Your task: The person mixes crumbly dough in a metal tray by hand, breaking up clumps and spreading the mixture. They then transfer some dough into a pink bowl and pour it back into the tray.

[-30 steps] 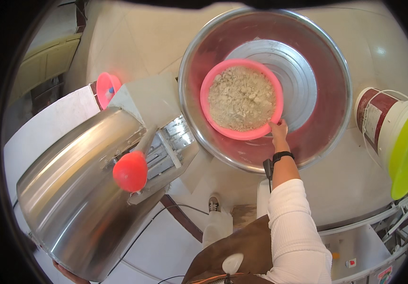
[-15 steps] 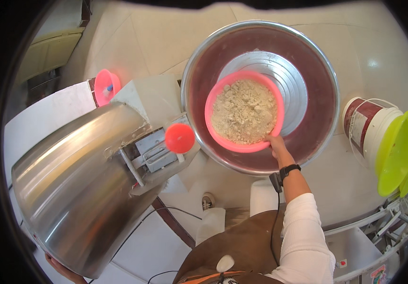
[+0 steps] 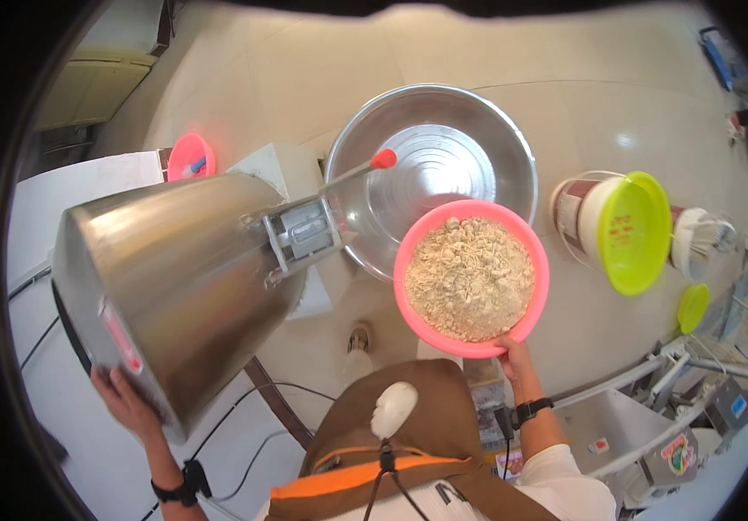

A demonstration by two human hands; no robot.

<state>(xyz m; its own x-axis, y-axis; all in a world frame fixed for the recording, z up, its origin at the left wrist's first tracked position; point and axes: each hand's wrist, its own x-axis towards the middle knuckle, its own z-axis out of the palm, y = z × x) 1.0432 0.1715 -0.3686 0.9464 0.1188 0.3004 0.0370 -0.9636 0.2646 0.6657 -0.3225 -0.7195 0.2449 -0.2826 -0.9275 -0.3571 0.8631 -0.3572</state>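
My right hand (image 3: 516,358) grips the near rim of a pink plastic basin (image 3: 541,276). Pale, crumbly flour-like material (image 3: 469,282) fills the basin, with lumps on top. The basin covers the near right edge of a large, round stainless steel tub (image 3: 520,148). On the left is a stainless steel machine (image 3: 183,278) with a drum-like body and a lever ending in a red knob (image 3: 383,159). My left hand (image 3: 126,404) lies against the machine's near end, fingers stretched out over its lower corner.
On the right stand a white and dark red bucket (image 3: 578,208) and a lime-green basin (image 3: 639,233). A smaller pink basin (image 3: 191,158) holds something blue at the far left. Black cables (image 3: 226,408) trail below the machine. Metal equipment (image 3: 626,425) is at lower right.
The pink basin has moved toward me, from over the tub's middle to its near edge. My left hand shows more fully on the machine. The red-knobbed lever appears farther away and to the right.
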